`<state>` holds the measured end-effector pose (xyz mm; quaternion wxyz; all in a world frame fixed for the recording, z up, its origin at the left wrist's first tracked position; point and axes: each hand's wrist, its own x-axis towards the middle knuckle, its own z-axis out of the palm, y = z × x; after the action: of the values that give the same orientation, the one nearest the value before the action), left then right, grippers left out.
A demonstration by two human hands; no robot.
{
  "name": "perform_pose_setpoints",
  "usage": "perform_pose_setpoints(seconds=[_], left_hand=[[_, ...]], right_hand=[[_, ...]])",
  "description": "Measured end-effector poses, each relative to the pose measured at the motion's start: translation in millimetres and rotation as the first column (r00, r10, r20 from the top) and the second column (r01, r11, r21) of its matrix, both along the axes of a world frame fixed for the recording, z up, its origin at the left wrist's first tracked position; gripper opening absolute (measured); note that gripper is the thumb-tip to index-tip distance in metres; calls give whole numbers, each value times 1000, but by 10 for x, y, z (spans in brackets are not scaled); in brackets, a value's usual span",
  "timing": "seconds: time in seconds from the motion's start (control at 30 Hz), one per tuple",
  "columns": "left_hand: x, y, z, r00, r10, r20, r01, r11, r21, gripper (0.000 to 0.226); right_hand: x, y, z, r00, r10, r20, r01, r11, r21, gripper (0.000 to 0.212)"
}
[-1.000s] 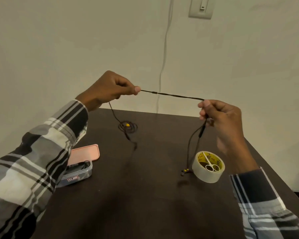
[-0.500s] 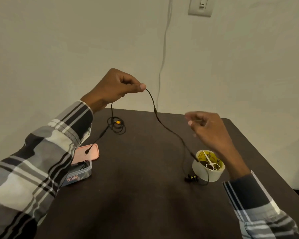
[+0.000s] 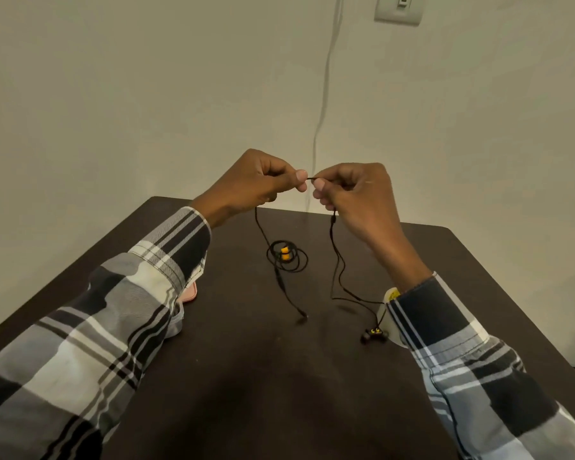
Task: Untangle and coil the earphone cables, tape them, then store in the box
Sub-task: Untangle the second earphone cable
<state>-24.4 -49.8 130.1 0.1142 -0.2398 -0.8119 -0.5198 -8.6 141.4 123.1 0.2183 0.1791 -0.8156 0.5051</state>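
With both the left hand (image 3: 253, 184) and right hand (image 3: 352, 190) pinching the earphone cable (image 3: 334, 257), steady even loops should coil it best.

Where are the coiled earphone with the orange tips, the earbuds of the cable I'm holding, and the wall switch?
coiled earphone (image 3: 286, 257), head view, on the orange tips inside the coil.
earbuds (image 3: 373, 335), head view, on the dark pair lying on the table.
wall switch (image 3: 399, 8), head view, on the plate's middle.

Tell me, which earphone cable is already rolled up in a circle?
The coiled cable with orange buds, lying on the table behind. The other cable hangs loose from both hands, its buds by the tape.
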Motion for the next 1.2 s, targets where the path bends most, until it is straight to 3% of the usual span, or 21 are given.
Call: perform_pose_setpoints(seconds=[0.5,0.6,0.73,0.9,0.97,1.1,1.2], left_hand=[[-54,-173,-383,982,-31,186,21,998,56,15],[-47,-208,-438,975,-39,218,23,997,74,15],[-29,-216,-441,970,-51,236,24,993,117,18],[-9,-172,-357,972,-80,219,41,983,180,17],[-3,-156,-322,973,-79,215,38,981,189,16],[6,-100,-277,978,-63,199,35,989,142,17],[11,-39,-251,980,-72,184,56,994,91,17]], right_hand=[[26,137,199,999,-21,25,30,906,-423,19],[26,177,230,999,-15,37,30,897,-441,20],[-31,216,108,997,-8,79,32,951,-306,14],[-175,279,-160,972,-85,220,70,995,76,9],[-213,308,-228,958,-107,266,47,974,220,25],[-159,266,-207,972,-71,223,-28,911,411,87],[-74,125,-147,989,70,128,-112,925,364,78]])
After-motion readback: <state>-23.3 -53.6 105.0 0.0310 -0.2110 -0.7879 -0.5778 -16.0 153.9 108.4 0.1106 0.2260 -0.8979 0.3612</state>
